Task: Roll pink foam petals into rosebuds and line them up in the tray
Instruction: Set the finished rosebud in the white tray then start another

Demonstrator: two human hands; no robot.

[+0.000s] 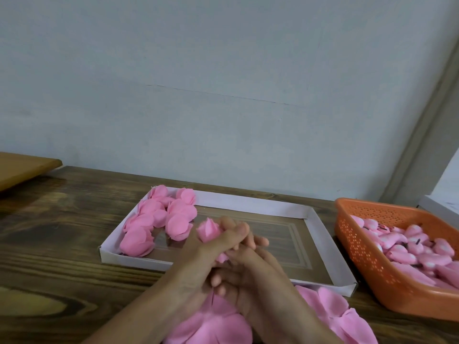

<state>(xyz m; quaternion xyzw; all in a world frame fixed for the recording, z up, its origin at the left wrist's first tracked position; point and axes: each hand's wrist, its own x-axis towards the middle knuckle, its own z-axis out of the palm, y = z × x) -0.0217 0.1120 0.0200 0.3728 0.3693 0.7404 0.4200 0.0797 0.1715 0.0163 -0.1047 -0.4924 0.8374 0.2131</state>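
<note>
Orange basket (360,242) rt on wood table (62,232); tan board (22,170), maybe, far lt.

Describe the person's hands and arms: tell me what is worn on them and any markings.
The left hand and the right hand are bare, with no gloves, rings, bracelet or watch showing. The forearms are bare too, and no sleeve is in view down to the picture's lower edge. No markings show, but blur hides finer detail.

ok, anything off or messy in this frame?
Nothing spilled or damaged. The rosebuds in the tray sit in two ragged columns at its left end rather than a clean line, and the farthest bud pokes over the rim. The left hand and right hand hold another bud.
</note>
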